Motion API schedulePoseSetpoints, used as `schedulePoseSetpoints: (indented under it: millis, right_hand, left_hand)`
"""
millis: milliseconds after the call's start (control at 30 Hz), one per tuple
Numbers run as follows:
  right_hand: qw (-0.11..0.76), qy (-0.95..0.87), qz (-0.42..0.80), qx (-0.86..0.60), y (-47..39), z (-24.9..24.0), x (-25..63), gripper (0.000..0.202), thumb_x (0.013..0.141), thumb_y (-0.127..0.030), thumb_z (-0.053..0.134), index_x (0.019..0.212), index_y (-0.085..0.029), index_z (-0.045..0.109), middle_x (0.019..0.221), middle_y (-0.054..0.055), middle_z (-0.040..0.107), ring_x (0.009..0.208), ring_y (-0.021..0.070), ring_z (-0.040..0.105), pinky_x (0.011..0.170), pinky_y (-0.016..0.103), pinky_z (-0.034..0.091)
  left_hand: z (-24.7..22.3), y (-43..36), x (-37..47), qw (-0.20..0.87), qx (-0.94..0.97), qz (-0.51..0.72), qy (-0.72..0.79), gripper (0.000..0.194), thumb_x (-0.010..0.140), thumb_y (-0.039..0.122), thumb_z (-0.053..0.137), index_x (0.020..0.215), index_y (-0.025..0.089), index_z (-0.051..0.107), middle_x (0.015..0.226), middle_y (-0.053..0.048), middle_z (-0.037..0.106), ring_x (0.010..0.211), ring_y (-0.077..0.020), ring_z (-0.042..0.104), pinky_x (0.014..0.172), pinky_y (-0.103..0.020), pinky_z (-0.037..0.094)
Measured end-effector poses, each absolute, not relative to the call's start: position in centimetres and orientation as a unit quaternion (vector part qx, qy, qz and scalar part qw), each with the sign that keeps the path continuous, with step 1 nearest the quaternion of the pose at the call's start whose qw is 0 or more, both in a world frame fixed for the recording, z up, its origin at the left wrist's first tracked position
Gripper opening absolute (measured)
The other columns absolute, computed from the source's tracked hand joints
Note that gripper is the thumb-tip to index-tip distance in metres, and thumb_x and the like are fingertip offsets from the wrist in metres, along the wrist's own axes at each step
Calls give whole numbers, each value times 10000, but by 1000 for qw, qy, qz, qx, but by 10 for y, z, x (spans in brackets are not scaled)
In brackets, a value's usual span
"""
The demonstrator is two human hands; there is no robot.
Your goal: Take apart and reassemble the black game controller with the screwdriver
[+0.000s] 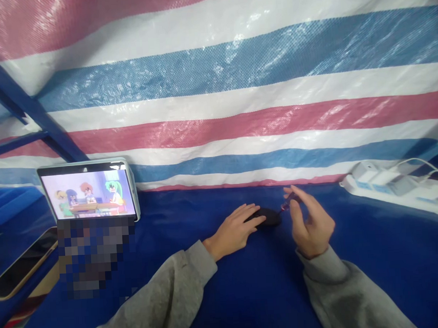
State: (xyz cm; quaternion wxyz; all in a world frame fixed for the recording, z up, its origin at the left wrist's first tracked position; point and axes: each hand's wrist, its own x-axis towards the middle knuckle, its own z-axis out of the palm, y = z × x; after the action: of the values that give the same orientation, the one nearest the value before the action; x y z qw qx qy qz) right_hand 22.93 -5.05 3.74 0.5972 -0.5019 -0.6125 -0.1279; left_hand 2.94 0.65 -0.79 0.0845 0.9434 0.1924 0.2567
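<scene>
My left hand [239,229] reaches across the dark blue surface and grips the near-left side of a black, rounded object that looks like a computer mouse [271,216]. Its fingers lie over the edge and partly cover it. Just to the right, my right hand [312,222] is raised, with thumb and fingers closed around a small thin tool [285,206] with a pinkish-purple part, like a small screwdriver. The tool slants down toward the mouse's right end; whether its tip touches cannot be seen clearly. Much of the tool is hidden by the fingers.
A tablet [88,193] showing a cartoon stands at the left. A phone [24,262] lies beside it, near a blurred-out patch. White power strip [400,193] with plugged-in chargers and a cable sits at the right. Striped sheeting [214,76] hangs behind, beside a blue metal frame [51,128].
</scene>
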Motion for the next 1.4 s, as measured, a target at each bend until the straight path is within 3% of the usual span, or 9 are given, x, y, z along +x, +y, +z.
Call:
schedulePoseSetpoints:
  millis: [200, 367, 567, 800, 933, 1133, 1400]
  right_hand:
    - [588, -600, -162, -518, -50, 38, 231, 305, 883, -197, 640, 1187, -204, 667, 938, 76, 752, 778, 187, 688, 675, 321, 552]
    - [591, -612, -130, -509, -51, 38, 230, 367, 925, -156, 549, 1283, -202, 617, 1041, 88, 746, 815, 186, 695, 777, 358, 564]
    - [601, -600, -137, -510, -50, 35, 232, 345, 878, -177, 638, 1221, -212, 652, 890, 49, 740, 713, 166, 649, 706, 332, 547]
    - [597, -606, -128, -511, -51, 37, 230, 417, 917, -156, 558, 1329, -212, 586, 1044, 75, 745, 767, 167, 683, 772, 343, 560]
    - [596, -599, -159, -511, -50, 37, 231, 367, 872, -159, 638, 1236, -205, 640, 1001, 78, 753, 802, 189, 690, 723, 334, 555]
    - [599, -601, -141, -511, -50, 36, 233, 345, 916, -140, 556, 1242, -211, 643, 1081, 94, 738, 910, 210, 710, 825, 376, 568]
    - [589, -601, -174, -511, -49, 38, 233, 331, 887, -175, 623, 1216, -201, 651, 996, 91, 745, 833, 200, 699, 715, 336, 567]
  left_hand:
    - [-7, 7, 30, 77, 946, 251, 189, 399, 987, 150, 512, 1383, 199, 520, 1500, -119, 474, 1447, -222, 381, 1217, -450, 320]
    - [-5, 5, 29, 84, 943, 256, 196, 383, 992, 159, 506, 1371, 203, 529, 1486, -113, 492, 1430, -218, 409, 1209, -449, 337]
    - [-7, 6, 29, 86, 945, 253, 191, 406, 990, 155, 508, 1392, 212, 510, 1503, -107, 473, 1447, -217, 381, 1215, -450, 326]
    - [-9, 7, 29, 95, 942, 258, 194, 405, 993, 157, 506, 1394, 210, 510, 1504, -105, 469, 1447, -207, 378, 1220, -438, 319]
    - [-8, 7, 29, 94, 942, 257, 194, 399, 986, 149, 517, 1382, 197, 523, 1501, -113, 473, 1439, -214, 391, 1220, -438, 316]
    - [-8, 7, 29, 91, 942, 259, 192, 402, 986, 150, 514, 1385, 200, 517, 1502, -116, 471, 1438, -216, 395, 1214, -447, 328]
    - [-8, 7, 29, 92, 943, 256, 192, 410, 983, 144, 519, 1389, 200, 514, 1509, -113, 463, 1447, -216, 379, 1222, -442, 311]
